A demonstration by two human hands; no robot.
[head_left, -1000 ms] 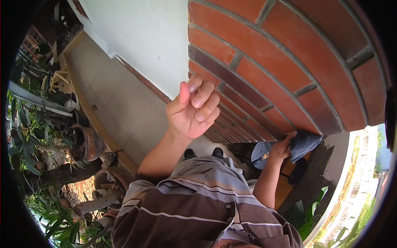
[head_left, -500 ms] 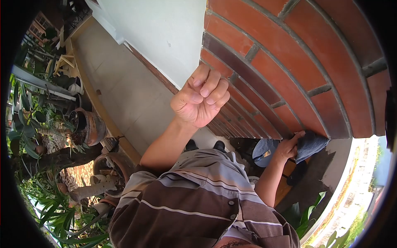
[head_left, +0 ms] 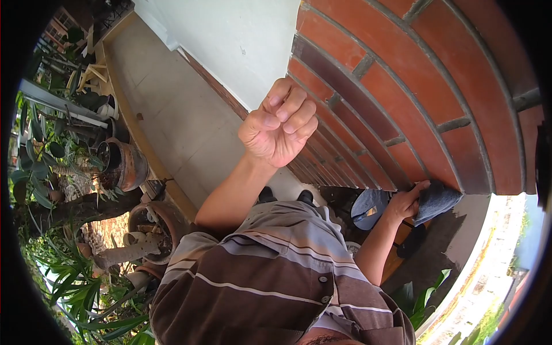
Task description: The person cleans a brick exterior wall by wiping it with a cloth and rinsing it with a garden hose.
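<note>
Head view: one hand is curled up, the other holds a cloth

The left hand [head_left: 279,135] is up in the middle, palm facing the camera. Its fingers curl down to meet the thumb, and I can see no thing in them. The right hand [head_left: 404,204] is low on the right, with its fingers shut on a blue-gray cloth [head_left: 438,202]. That cloth is by the low end of the red brick wall [head_left: 397,86]; I can't tell if they touch. A round gray-blue thing [head_left: 368,210] is just beside the right hand. Clay pots [head_left: 134,167] are far off to the left.

So far, the cloth is in hand and near the bricks. How much is done or left, I can't tell.

One second ago, the left thumb stuck up, away from the fingers; now it bends in to them. The right hand still has the cloth. The view has moved a bit, so the cloth looks farther right.
</note>
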